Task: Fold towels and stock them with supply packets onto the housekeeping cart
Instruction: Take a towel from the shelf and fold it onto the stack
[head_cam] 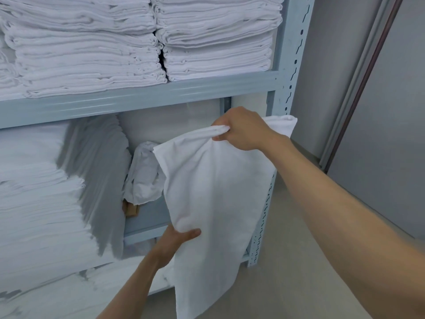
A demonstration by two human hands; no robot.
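Observation:
A white towel (213, 199) hangs in the air in front of the right end of a grey-blue metal shelf rack (147, 94). My right hand (241, 128) pinches its bunched top edge at about the height of the middle shelf. My left hand (174, 242) grips the towel's left side lower down, thumb on the front of the cloth. The towel's bottom end hangs loose below my left hand. No cart and no supply packets are in view.
Stacks of folded white linen (92, 49) fill the upper shelf, and more stacks (39, 203) fill the left of the lower shelves. A crumpled white cloth (143, 176) lies behind the towel. A grey wall and door frame (358, 88) stand at right, with beige floor (287, 261) below.

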